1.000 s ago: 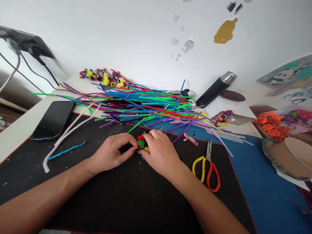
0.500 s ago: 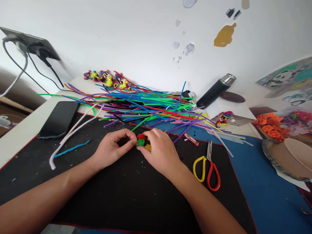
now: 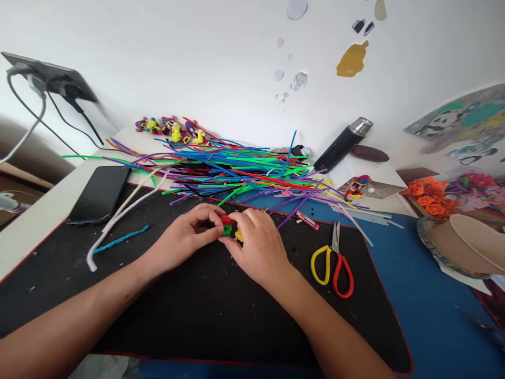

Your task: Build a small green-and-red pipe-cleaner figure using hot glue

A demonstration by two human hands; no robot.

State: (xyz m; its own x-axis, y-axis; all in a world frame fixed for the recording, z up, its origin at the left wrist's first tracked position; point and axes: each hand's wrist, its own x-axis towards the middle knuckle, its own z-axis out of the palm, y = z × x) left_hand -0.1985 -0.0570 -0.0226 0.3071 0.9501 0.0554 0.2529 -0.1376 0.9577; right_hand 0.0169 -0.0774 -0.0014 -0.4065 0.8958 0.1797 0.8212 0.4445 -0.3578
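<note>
1 small red-and-green fuzzy piece (image 3: 226, 221), pinched by left hand (image 3: 189, 238) and right hand (image 3: 258, 242); steel scissors with yellow-and-red looped handles (image 3: 335, 245) lie rightward of both.

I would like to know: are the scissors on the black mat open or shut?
The scissors are slightly open: their blades part in a narrow V, and the yellow and red handles stand apart.
</note>
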